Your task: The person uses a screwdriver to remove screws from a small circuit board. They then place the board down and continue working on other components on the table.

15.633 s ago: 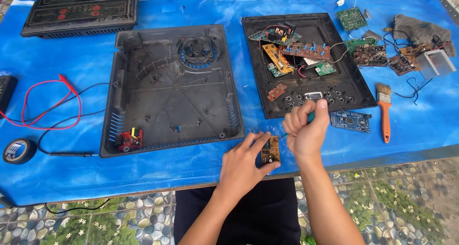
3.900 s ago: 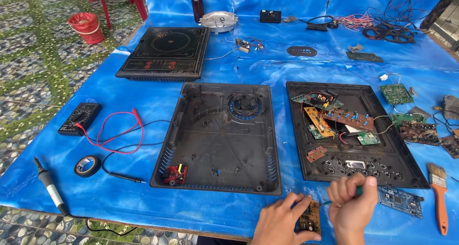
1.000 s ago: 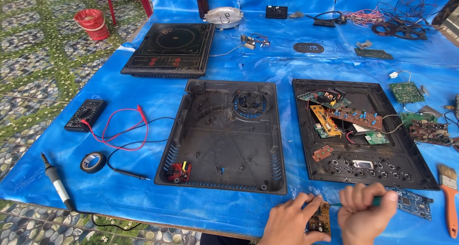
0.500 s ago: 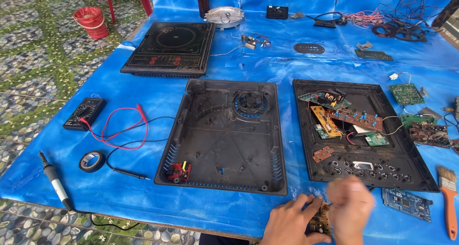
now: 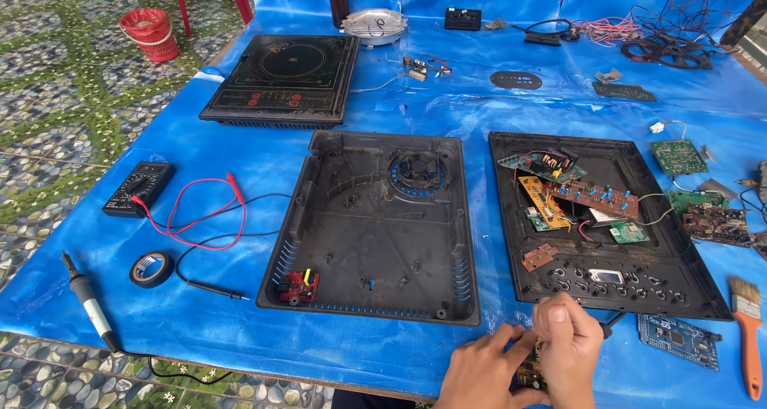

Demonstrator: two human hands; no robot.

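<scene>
Black multimeter (image 5: 137, 189), grey screen, table's left.

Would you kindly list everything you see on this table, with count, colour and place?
Tarp: one, blue, covering the table.
Whole cooktop: one, black, far left.
Empty shell: one, black, centre.
Shell with loose boards: one, black, right.
Meter: one, black, red leads, left.
Tape roll: one, black, near left.
Soldering iron: one, near left edge.
Brush: one, orange handle, near right.
Blue board: one, near right.
Bucket: one, red, on floor.
Small board: one, between both hands.
Left hand; right hand: near edge.
</scene>
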